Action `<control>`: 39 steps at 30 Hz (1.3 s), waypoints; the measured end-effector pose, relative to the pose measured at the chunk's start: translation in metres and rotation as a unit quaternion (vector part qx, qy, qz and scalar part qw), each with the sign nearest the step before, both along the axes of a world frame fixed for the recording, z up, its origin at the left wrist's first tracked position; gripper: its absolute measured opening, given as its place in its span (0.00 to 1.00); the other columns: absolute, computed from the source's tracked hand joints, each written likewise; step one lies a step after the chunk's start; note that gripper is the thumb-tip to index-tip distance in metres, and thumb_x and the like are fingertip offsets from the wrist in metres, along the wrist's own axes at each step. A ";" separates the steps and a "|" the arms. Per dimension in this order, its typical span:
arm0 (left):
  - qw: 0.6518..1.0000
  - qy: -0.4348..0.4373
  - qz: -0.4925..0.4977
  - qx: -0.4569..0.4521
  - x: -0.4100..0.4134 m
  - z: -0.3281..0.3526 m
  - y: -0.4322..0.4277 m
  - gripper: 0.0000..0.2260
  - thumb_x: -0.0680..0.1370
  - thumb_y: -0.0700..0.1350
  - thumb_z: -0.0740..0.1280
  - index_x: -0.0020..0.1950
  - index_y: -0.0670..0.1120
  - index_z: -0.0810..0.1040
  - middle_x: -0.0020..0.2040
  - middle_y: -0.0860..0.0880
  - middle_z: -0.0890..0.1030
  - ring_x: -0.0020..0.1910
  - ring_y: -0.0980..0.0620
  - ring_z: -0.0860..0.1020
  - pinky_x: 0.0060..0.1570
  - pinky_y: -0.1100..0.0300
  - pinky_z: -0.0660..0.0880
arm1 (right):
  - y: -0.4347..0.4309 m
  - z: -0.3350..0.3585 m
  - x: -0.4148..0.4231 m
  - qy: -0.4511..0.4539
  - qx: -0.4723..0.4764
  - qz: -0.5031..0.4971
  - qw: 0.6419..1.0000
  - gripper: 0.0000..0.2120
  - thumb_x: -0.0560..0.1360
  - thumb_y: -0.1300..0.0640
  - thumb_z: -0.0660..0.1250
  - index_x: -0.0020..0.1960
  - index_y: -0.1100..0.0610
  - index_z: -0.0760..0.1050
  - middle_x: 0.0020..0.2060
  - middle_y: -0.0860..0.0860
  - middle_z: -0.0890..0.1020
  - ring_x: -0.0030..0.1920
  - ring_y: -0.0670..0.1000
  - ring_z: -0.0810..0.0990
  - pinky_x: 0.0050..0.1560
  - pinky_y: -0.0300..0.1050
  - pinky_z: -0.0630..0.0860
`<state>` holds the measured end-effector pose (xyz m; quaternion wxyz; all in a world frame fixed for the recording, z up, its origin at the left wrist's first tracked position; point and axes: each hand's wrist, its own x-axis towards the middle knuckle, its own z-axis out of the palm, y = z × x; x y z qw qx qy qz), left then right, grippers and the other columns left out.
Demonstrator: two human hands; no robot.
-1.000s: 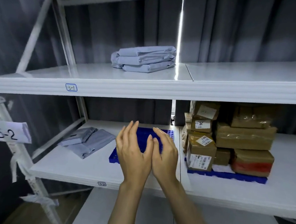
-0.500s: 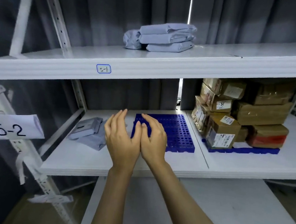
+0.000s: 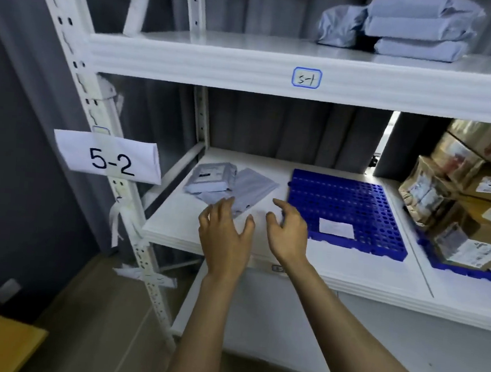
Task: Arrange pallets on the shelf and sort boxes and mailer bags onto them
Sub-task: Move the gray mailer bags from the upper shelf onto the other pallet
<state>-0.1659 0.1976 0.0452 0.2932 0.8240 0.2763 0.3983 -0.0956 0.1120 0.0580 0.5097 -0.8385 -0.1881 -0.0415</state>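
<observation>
A paper tag marked "5-2" (image 3: 107,157) hangs on the rack's left post. On the middle shelf (image 3: 174,227), toward its left, lie grey mailer bags (image 3: 218,180): two plainly, perhaps a third beneath. The left hand (image 3: 225,238) is spread wide with straight fingers and holds nothing. Its fingertips overlap the near edge of the bags, though contact cannot be told. Just beside it, the right hand (image 3: 289,235) is empty, fingers loosely curled, near the front left corner of a bare blue pallet (image 3: 347,201) bearing one white label (image 3: 336,227). A second pallet (image 3: 470,272), further right, carries stacked cardboard boxes (image 3: 470,207), at least five, cut off by the edge. Four more bags (image 3: 403,27) sit on the upper shelf (image 3: 251,45).
</observation>
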 end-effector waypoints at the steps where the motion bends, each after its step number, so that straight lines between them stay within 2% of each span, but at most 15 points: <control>1: 1.000 0.006 0.007 -0.009 -0.001 -0.002 0.006 0.23 0.74 0.50 0.70 0.67 0.44 0.73 0.63 0.44 0.76 0.64 0.43 0.69 0.59 0.49 0.70 | 0.009 -0.002 0.004 0.002 -0.018 0.009 1.000 0.19 0.78 0.59 0.63 0.68 0.59 0.72 0.65 0.56 0.76 0.63 0.56 0.75 0.61 0.45 0.70; 6: 0.999 -0.003 0.036 -0.020 0.005 -0.006 0.041 0.22 0.75 0.50 0.69 0.67 0.45 0.73 0.63 0.46 0.76 0.64 0.44 0.68 0.58 0.49 0.72 | 0.064 -0.011 0.039 0.082 -0.056 0.039 0.994 0.18 0.78 0.57 0.64 0.65 0.61 0.72 0.62 0.59 0.77 0.61 0.60 0.76 0.56 0.47 0.73; 8: 0.999 -0.004 0.048 -0.008 0.011 -0.005 0.055 0.21 0.75 0.49 0.68 0.66 0.45 0.74 0.62 0.46 0.77 0.63 0.44 0.69 0.58 0.50 0.71 | 0.087 -0.018 0.055 0.102 -0.064 0.047 0.992 0.10 0.77 0.57 0.63 0.55 0.61 0.75 0.54 0.60 0.80 0.53 0.59 0.79 0.45 0.45 0.72; 10: 0.998 0.009 0.060 0.004 0.016 -0.004 0.067 0.20 0.75 0.48 0.68 0.65 0.44 0.74 0.61 0.46 0.77 0.62 0.43 0.70 0.58 0.52 0.70 | 0.110 -0.026 0.069 0.122 -0.079 0.045 0.988 0.09 0.77 0.55 0.64 0.48 0.62 0.76 0.46 0.57 0.80 0.44 0.56 0.78 0.39 0.41 0.69; 12: 0.998 0.020 0.063 0.024 0.021 -0.005 0.079 0.20 0.74 0.48 0.68 0.65 0.43 0.74 0.62 0.46 0.78 0.62 0.43 0.70 0.57 0.53 0.69 | 0.129 -0.036 0.079 0.118 -0.101 0.041 0.987 0.10 0.75 0.53 0.67 0.44 0.61 0.76 0.42 0.55 0.80 0.40 0.55 0.78 0.37 0.41 0.70; 14: 0.997 0.033 0.064 0.035 0.027 -0.006 0.091 0.20 0.74 0.49 0.67 0.65 0.43 0.75 0.62 0.45 0.78 0.62 0.42 0.71 0.58 0.52 0.69 | 0.148 -0.048 0.089 0.093 -0.127 0.028 0.987 0.10 0.71 0.51 0.68 0.41 0.58 0.77 0.42 0.55 0.81 0.43 0.57 0.79 0.40 0.42 0.75; 16: 0.996 0.040 0.070 0.038 0.035 -0.007 0.102 0.21 0.74 0.51 0.64 0.64 0.43 0.75 0.62 0.45 0.78 0.62 0.42 0.71 0.59 0.51 0.69 | 0.161 -0.056 0.095 0.049 -0.168 -0.006 0.985 0.12 0.68 0.47 0.69 0.45 0.55 0.79 0.44 0.55 0.81 0.49 0.60 0.77 0.45 0.45 0.76; 20: 0.996 0.038 0.077 0.032 0.047 -0.017 0.116 0.21 0.75 0.52 0.64 0.65 0.43 0.74 0.63 0.46 0.77 0.63 0.42 0.71 0.59 0.51 0.70 | 0.174 -0.061 0.102 -0.028 -0.218 -0.050 0.974 0.17 0.70 0.46 0.69 0.53 0.55 0.79 0.50 0.57 0.80 0.54 0.60 0.72 0.50 0.49 0.69; 24: 0.996 0.046 0.072 0.017 0.058 -0.029 0.125 0.27 0.73 0.57 0.55 0.64 0.43 0.75 0.62 0.46 0.78 0.61 0.44 0.72 0.58 0.53 0.70 | 0.183 -0.070 0.110 -0.056 -0.192 -0.046 0.979 0.14 0.72 0.52 0.68 0.56 0.54 0.78 0.50 0.56 0.80 0.55 0.59 0.73 0.49 0.49 0.66; 27: 0.996 0.056 0.064 -0.011 0.065 -0.035 0.131 0.22 0.75 0.54 0.60 0.65 0.44 0.74 0.63 0.45 0.77 0.61 0.43 0.70 0.58 0.54 0.69 | 0.184 -0.073 0.113 -0.095 -0.159 -0.047 0.982 0.12 0.73 0.58 0.66 0.56 0.54 0.80 0.48 0.57 0.82 0.53 0.60 0.75 0.48 0.48 0.66; 29: 0.995 0.062 0.059 -0.042 0.069 -0.038 0.134 0.20 0.76 0.49 0.65 0.66 0.44 0.73 0.63 0.44 0.76 0.62 0.43 0.69 0.59 0.54 0.68 | 0.184 -0.074 0.115 -0.103 -0.148 -0.051 0.982 0.09 0.74 0.59 0.65 0.50 0.56 0.82 0.45 0.59 0.83 0.51 0.60 0.76 0.47 0.48 0.67; 31: 0.993 0.054 0.058 -0.090 0.072 -0.037 0.135 0.20 0.77 0.47 0.65 0.68 0.44 0.71 0.65 0.44 0.74 0.63 0.44 0.68 0.59 0.56 0.67 | 0.182 -0.075 0.118 -0.087 -0.124 -0.045 0.987 0.08 0.75 0.61 0.64 0.46 0.59 0.82 0.44 0.59 0.83 0.48 0.60 0.78 0.44 0.47 0.70; 34: 0.980 0.006 0.050 -0.194 0.078 -0.034 0.136 0.23 0.79 0.47 0.64 0.72 0.42 0.65 0.68 0.42 0.71 0.66 0.44 0.67 0.60 0.59 0.65 | 0.172 -0.071 0.114 -0.051 -0.008 -0.011 0.999 0.07 0.77 0.63 0.62 0.44 0.62 0.77 0.41 0.57 0.82 0.43 0.57 0.79 0.38 0.43 0.70; 37: 0.924 -0.066 0.044 -0.373 0.085 -0.032 0.134 0.27 0.80 0.50 0.62 0.75 0.41 0.58 0.69 0.40 0.70 0.66 0.42 0.72 0.62 0.57 0.70 | 0.152 -0.064 0.102 -0.024 0.123 -0.009 0.992 0.04 0.79 0.63 0.61 0.48 0.62 0.74 0.41 0.51 0.80 0.41 0.51 0.78 0.43 0.41 0.74; 39: 0.868 -0.100 0.038 -0.485 0.091 -0.034 0.131 0.27 0.80 0.52 0.62 0.74 0.41 0.58 0.65 0.40 0.74 0.59 0.41 0.77 0.52 0.54 0.79 | 0.136 -0.064 0.093 0.009 0.180 -0.008 0.984 0.02 0.80 0.63 0.60 0.49 0.60 0.72 0.41 0.45 0.78 0.40 0.44 0.77 0.43 0.34 0.74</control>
